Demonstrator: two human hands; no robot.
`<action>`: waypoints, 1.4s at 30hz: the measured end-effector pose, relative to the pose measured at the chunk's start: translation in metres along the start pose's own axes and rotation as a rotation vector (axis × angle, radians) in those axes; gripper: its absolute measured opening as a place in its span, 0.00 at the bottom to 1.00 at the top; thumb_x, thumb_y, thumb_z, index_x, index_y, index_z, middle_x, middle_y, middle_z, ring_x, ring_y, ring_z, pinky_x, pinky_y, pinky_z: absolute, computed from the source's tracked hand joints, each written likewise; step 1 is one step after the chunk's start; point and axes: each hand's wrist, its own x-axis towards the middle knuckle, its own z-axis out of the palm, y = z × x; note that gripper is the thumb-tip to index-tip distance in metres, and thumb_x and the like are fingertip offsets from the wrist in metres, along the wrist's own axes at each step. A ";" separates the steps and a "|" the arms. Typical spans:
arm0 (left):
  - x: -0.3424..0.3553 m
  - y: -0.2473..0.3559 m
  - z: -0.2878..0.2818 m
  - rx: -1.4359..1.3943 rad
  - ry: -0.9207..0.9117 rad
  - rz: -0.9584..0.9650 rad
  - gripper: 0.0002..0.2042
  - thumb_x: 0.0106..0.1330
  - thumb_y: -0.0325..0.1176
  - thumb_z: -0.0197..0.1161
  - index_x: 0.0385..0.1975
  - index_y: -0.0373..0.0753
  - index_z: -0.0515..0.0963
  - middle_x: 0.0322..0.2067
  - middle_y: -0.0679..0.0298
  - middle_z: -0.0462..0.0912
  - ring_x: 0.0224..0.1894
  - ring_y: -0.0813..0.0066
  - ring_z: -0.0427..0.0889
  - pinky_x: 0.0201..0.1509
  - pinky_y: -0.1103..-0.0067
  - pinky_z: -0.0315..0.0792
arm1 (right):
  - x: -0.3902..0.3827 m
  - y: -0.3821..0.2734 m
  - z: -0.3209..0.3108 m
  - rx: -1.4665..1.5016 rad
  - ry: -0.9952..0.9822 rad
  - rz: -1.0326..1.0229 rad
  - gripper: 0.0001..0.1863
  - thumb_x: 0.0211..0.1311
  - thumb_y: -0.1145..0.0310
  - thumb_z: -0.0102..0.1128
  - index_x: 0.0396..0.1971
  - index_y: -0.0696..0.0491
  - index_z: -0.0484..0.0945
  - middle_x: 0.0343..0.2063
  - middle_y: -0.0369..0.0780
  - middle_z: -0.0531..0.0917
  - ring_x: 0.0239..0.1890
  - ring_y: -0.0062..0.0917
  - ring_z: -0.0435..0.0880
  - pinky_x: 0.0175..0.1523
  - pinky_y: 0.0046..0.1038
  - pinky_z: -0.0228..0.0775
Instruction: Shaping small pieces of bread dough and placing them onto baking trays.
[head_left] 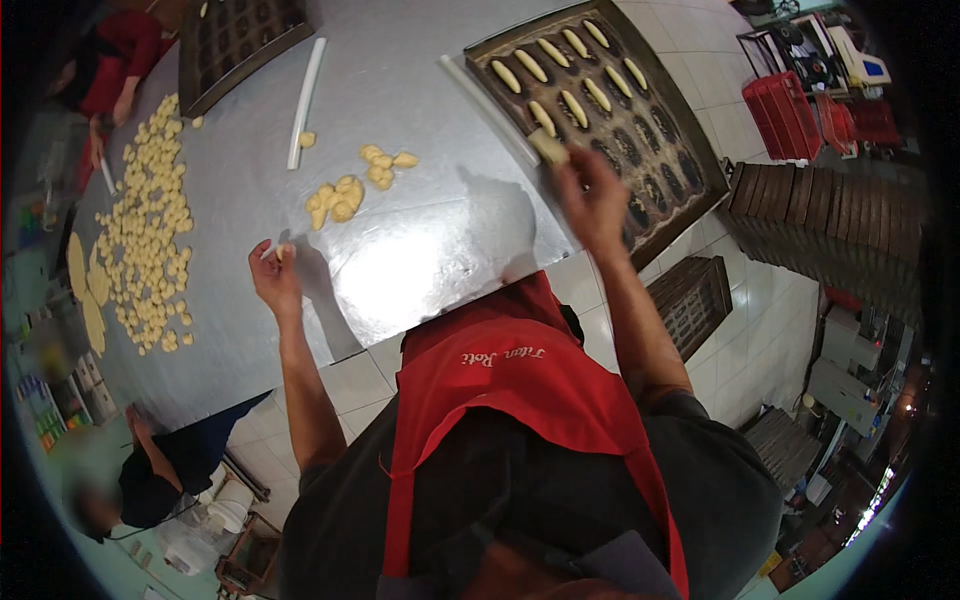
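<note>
My right hand (592,200) is closed on a flattened, pale yellow piece of dough (548,147), at the left edge of a dark baking tray (717,190). Two rows of long dough rolls (572,108) lie in the tray's far hollows; the nearer hollows are bare. Over the steel table (420,60), the fingers of my left hand (276,283) curl around a pale bit that looks like dough (285,252). Beyond that hand sit two small clusters of dough pieces (342,200). A white rod (305,110) stands off farther away, with one dough ball (308,139) beside it.
Many dough balls (150,240) and flat dough sheets (92,310) cover the table's left side. Another dark tray (240,55) is at the far left. A second white rod (490,108) lies along the right tray. Co-workers stand at left; stacked trays (825,225) at right.
</note>
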 end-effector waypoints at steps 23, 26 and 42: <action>-0.153 0.166 0.161 0.636 -0.401 0.653 0.29 0.75 0.37 0.61 0.76 0.41 0.71 0.79 0.43 0.62 0.78 0.45 0.65 0.78 0.52 0.62 | -0.012 0.011 0.077 -0.234 -0.382 -0.421 0.16 0.66 0.77 0.63 0.54 0.61 0.81 0.49 0.51 0.83 0.54 0.48 0.81 0.61 0.46 0.74; -0.109 0.164 0.176 0.600 -0.385 0.538 0.34 0.78 0.41 0.57 0.82 0.40 0.62 0.82 0.42 0.55 0.84 0.44 0.54 0.85 0.49 0.47 | -0.014 0.010 0.084 -0.050 -0.661 -0.623 0.17 0.64 0.77 0.60 0.53 0.58 0.85 0.55 0.45 0.84 0.61 0.43 0.80 0.68 0.42 0.73; -0.136 0.145 0.183 0.411 -0.477 0.562 0.30 0.74 0.33 0.62 0.75 0.30 0.68 0.70 0.44 0.71 0.75 0.41 0.67 0.80 0.54 0.60 | -0.035 0.010 0.095 -0.341 -0.520 -0.353 0.18 0.61 0.72 0.66 0.52 0.55 0.83 0.56 0.44 0.83 0.61 0.42 0.77 0.66 0.45 0.69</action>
